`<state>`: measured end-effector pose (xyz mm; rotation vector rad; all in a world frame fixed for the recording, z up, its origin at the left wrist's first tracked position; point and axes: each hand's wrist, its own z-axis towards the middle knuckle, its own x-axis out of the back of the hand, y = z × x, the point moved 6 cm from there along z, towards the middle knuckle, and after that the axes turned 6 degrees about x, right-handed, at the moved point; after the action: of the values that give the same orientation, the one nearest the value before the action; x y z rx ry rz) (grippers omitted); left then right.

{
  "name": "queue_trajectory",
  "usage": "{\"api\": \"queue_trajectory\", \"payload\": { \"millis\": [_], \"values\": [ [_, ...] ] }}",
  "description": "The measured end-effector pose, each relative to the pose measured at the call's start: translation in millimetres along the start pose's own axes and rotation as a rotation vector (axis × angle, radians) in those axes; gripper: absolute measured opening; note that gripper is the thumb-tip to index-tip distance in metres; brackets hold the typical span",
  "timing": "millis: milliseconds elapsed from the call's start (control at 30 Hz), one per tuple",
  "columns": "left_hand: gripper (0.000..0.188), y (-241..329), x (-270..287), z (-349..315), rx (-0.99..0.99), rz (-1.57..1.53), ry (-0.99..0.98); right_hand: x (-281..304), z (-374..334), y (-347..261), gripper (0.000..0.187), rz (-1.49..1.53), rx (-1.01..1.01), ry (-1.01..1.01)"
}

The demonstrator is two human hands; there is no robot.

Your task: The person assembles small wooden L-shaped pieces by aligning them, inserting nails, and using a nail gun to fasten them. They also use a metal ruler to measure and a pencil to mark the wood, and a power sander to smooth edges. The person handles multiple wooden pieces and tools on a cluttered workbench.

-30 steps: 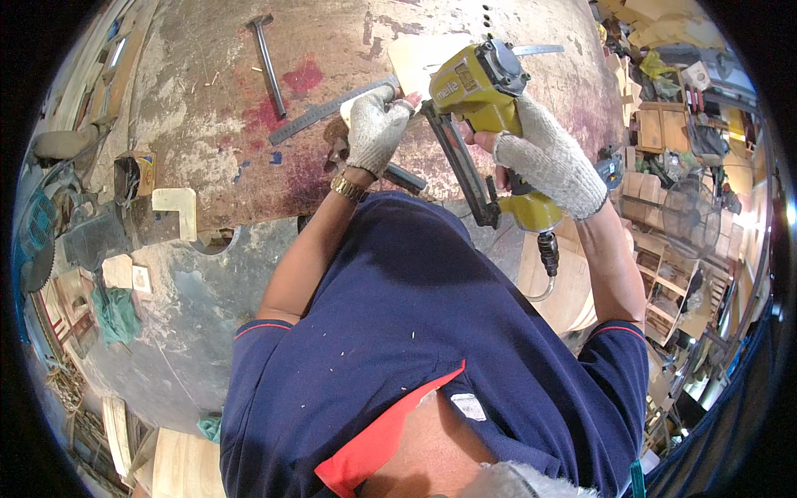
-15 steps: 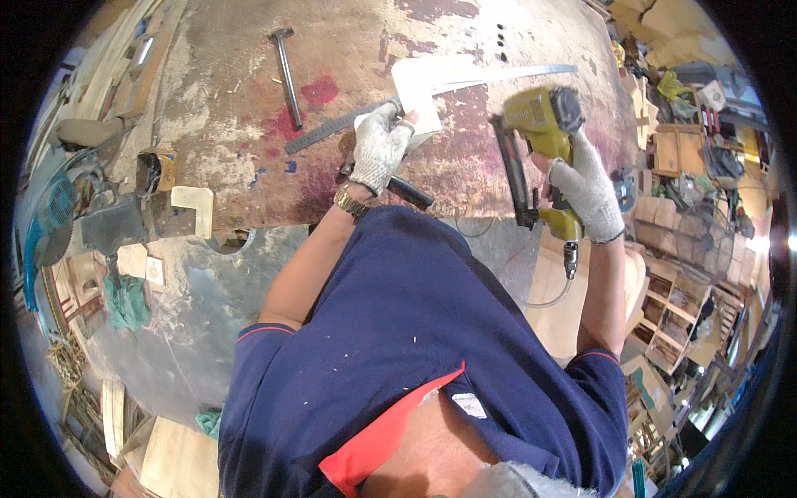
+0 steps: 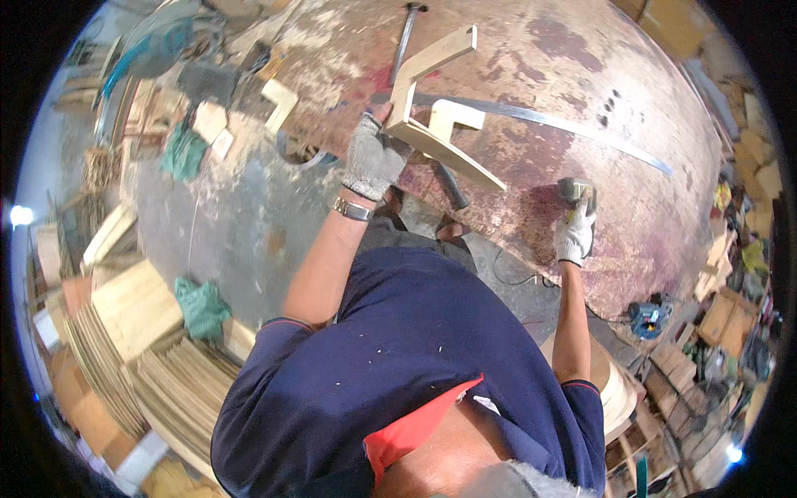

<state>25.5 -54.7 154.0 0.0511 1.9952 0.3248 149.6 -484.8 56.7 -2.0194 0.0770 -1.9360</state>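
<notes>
My left hand [image 3: 375, 158], in a pale knitted glove, is closed on a bent pale wooden piece [image 3: 404, 93], lifted over the worktable [image 3: 531, 75]. A narrow wooden board [image 3: 465, 163] meets its near end and slants to the right. Another L-shaped wooden piece [image 3: 455, 114] shows behind that board; whether it is joined cannot be seen. My right hand [image 3: 574, 234], also gloved, is closed around a nail gun [image 3: 576, 191], which stands low over the table's right part. Most of the nail gun is hidden by the hand. A long steel ruler [image 3: 573, 129] lies beyond both hands.
A hammer [image 3: 405, 41] lies at the far side, and a dark handle [image 3: 450, 184] near the front edge. A loose L-shaped wooden piece [image 3: 281, 104] sits at the left edge. Stacked boards [image 3: 174, 398] stand lower left; a blue power tool [image 3: 647, 318] is at right.
The view has turned to the right. My right hand has lowered the nail gun toward the table. My left hand has raised and tilted the wooden piece.
</notes>
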Motion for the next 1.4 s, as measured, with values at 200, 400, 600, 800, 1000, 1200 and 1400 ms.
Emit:
{"api": "queue_trajectory", "payload": {
  "millis": [200,400,600,800,1000,1200,1400],
  "values": [
    [0.037,-10,8,-79,-0.103,-0.029,-0.105,53,-25,-129,0.045,0.369,0.44,0.073],
    [0.038,-5,20,-176,-0.325,0.119,-0.181,140,-126,-326,0.044,0.738,1.168,-0.19],
    [0.041,-2,79,-327,-0.484,0.198,-0.009,133,-273,-417,0.033,0.679,1.548,-0.206],
    [0.053,-17,136,-465,-0.69,0.063,0.14,129,-413,-443,0.021,0.754,1.741,-0.242],
    [0.042,-38,148,-538,-0.956,-0.031,0.241,126,-464,-462,0.019,0.862,1.535,-0.446],
    [0.024,-42,140,-568,-1.226,0.615,0.799,78,-473,-462,0.014,1.125,0.998,-0.821],
    [0.025,-17,122,-558,-1.347,0.995,0.849,66,-452,-463,0.021,1.49,0.793,-1.196]
  ]
}}
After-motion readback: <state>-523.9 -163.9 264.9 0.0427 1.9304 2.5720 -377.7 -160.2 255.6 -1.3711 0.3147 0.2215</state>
